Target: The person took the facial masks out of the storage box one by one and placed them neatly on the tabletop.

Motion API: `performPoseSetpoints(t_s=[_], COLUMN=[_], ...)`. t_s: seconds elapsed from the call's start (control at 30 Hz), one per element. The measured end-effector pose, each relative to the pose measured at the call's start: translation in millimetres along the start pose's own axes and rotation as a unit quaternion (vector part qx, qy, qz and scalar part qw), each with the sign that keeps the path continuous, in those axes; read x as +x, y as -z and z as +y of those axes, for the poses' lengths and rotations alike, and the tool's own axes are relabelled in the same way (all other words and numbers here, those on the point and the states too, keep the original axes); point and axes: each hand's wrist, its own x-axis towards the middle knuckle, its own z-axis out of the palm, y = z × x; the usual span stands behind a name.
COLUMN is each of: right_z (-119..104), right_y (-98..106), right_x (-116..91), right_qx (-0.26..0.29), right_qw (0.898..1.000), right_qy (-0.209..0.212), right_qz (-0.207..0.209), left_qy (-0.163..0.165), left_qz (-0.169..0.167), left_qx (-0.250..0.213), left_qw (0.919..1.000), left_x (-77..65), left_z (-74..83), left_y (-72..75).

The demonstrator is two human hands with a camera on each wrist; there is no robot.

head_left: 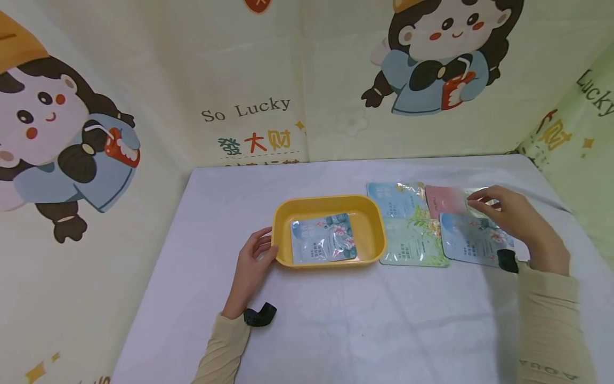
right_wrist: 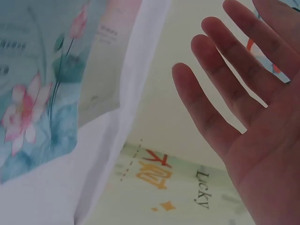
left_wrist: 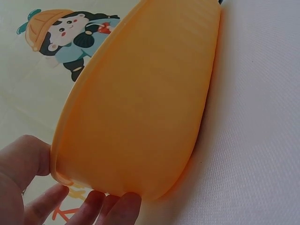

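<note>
A shallow yellow tray (head_left: 363, 224) stands on the table with one blue floral sachet (head_left: 322, 238) lying flat inside. My left hand (head_left: 254, 266) holds the tray's left end, its thumb at the rim and the fingertips against the outer wall (left_wrist: 136, 108). Over the packets on the right hovers my right hand (head_left: 520, 218), fingers spread in the right wrist view with nothing in them. Below it lie a pink sachet (head_left: 443, 198), partly hidden by the hand, and another blue floral sachet (head_left: 467, 242) with pink flowers.
Between the tray and the right-hand packets lie a light blue sachet (head_left: 390, 200) and a green leafy sachet (head_left: 408, 242), edges overlapping. A white cloth (head_left: 364, 320) covers the table. Cartoon-printed curtains (head_left: 336, 80) hang behind and at both sides.
</note>
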Motion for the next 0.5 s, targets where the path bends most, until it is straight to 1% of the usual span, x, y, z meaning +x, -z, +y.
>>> performPoseSetpoints(t_s=[0.13, 0.2, 0.37, 0.43, 0.5], right_z=[-13, -19, -37, -43, -50], right_y=[-4, -7, -13, -15, -17], right_x=[1, 1, 3, 3, 4], right_qx=[0.002, 0.007, 0.023, 0.03, 0.032], right_qw=[1.0, 1.0, 1.0, 0.999, 0.999], right_qy=[0.015, 0.015, 0.02, 0.028, 0.039], right_qz=[0.008, 0.002, -0.006, -0.006, -0.006], left_qy=[0.0, 0.0, -0.002, -0.005, -0.01], left_qz=[0.0, -0.001, 0.002, 0.006, 0.008], left_qx=[0.006, 0.008, 0.003, 0.001, 0.0], left_qw=[1.0, 1.0, 1.0, 1.0, 0.9999], left_x=[0.7, 1.1, 7.8, 10.9, 11.5], left_z=[0.5, 0.2, -16.3, -25.2, -29.3], left_y=[0.0, 0.3, 1.1, 1.4, 1.5])
